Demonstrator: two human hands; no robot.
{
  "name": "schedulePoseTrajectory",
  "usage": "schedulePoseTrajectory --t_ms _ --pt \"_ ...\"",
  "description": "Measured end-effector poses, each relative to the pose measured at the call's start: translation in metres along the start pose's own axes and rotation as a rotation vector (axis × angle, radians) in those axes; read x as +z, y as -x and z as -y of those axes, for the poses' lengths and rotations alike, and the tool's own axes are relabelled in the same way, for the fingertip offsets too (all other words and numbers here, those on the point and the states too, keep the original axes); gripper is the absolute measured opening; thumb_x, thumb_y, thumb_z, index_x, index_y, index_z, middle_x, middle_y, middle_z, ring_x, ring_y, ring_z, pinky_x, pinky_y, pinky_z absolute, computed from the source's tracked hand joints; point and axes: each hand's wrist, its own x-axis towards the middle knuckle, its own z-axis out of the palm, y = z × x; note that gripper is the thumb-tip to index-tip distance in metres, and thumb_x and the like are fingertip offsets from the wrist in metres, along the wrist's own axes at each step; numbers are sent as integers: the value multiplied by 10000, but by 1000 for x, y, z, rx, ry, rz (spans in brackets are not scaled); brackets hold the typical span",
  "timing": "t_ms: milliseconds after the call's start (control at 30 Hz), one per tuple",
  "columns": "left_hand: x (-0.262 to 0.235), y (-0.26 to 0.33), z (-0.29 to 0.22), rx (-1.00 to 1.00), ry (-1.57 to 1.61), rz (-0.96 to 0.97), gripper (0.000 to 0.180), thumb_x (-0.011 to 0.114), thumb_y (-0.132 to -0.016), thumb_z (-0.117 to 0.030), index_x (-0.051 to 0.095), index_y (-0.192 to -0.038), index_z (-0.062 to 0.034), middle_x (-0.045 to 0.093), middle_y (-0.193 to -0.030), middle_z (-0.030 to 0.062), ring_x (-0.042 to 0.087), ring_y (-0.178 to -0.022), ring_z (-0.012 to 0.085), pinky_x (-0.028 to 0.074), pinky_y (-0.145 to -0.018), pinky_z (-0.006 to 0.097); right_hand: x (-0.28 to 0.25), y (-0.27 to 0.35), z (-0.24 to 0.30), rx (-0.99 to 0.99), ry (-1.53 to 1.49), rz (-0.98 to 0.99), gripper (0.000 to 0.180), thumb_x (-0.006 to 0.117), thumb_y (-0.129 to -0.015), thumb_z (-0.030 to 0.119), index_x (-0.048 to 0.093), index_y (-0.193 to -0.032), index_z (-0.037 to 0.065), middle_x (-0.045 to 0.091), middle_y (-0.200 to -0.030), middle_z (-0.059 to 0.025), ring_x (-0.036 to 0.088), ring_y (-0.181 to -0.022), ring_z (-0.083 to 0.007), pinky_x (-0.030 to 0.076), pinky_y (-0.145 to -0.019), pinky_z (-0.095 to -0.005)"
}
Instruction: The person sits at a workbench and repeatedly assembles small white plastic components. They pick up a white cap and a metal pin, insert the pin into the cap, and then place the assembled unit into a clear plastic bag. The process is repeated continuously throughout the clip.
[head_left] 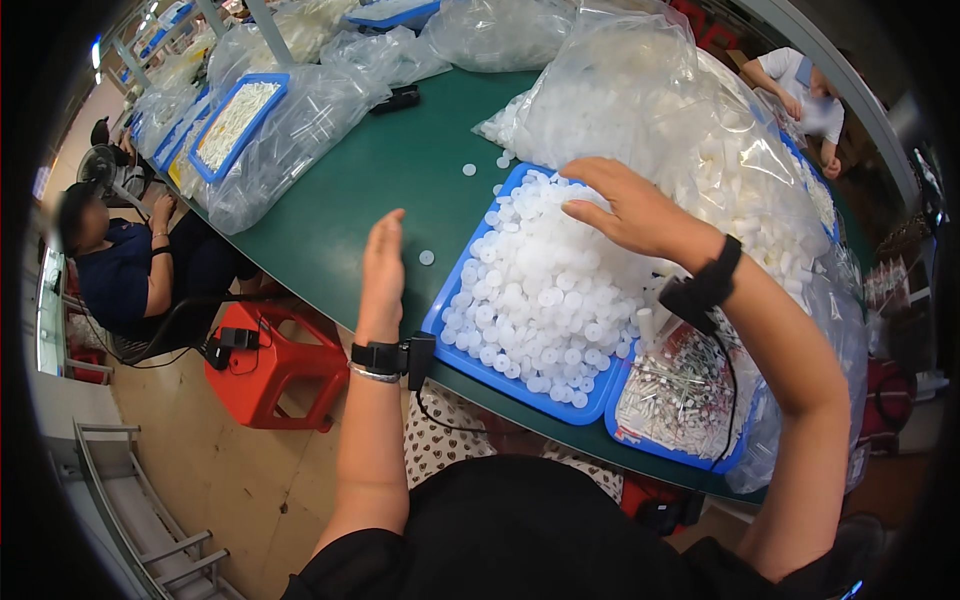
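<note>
A blue tray on the table holds a heaped pile of small translucent white discs, each with a hole or dimple at its centre. My right hand is over the far right part of the heap, palm down, fingers stretched and thumb apart, with nothing in its grip. Whether its fingertips touch the discs is hard to tell. Left of the tray, my left hand is held edge-on above the table's near edge, its fingers straight and holding nothing. A loose disc lies on the table close to it.
Beside the disc tray, a second blue tray holds thin white and reddish parts. Large clear bags of white parts bulge behind. Further left are another blue tray, a black object and a red stool. Other people sit nearby.
</note>
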Motion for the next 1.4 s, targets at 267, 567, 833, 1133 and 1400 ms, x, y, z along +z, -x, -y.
schedulePoseTrajectory --t_ms 267,567,833,1133,1400 --pt "-5 6 35 282 -661 350 288 563 -867 -3 682 -1114 -87 623 -1240 52 487 -1174 296 384 -1013 371 59 0 -12 469 91 -1 518 534 -899 573 648 -1219 182 592 -1302 -74 525 -1194 -312 371 -1017 -466" --pt "32 43 10 -194 94 178 155 614 -932 -118 696 -1039 -41 646 -1085 95 508 -1128 212 415 -967 316 58 15 21 409 111 -109 364 604 -901 425 695 -1089 127 638 -1206 -94 549 -1135 -318 432 -973 -401" --pt "90 81 -5 353 -456 206 446 419 -1024 -346 493 -1381 -89 411 -1456 176 268 -1407 367 167 -1150 484 80 40 38 318 169 -336 311 631 -875 392 702 -1083 172 596 -1258 -87 521 -1150 -288 422 -897 -457" --pt "94 95 -13 453 -560 252 450 459 -1003 -337 493 -1386 -102 422 -1450 152 302 -1379 359 155 -1140 512 78 61 59 217 193 -345 367 611 -900 336 632 -1188 109 558 -1277 -146 484 -1181 -315 361 -966 -464" --pt "84 106 -20 458 -577 319 501 522 -975 -314 453 -1419 -92 358 -1514 146 252 -1416 369 115 -1149 550 68 68 55 273 206 -107 586 507 -965 453 479 -1386 46 414 -1451 -223 340 -1372 -389 223 -1133 -511"
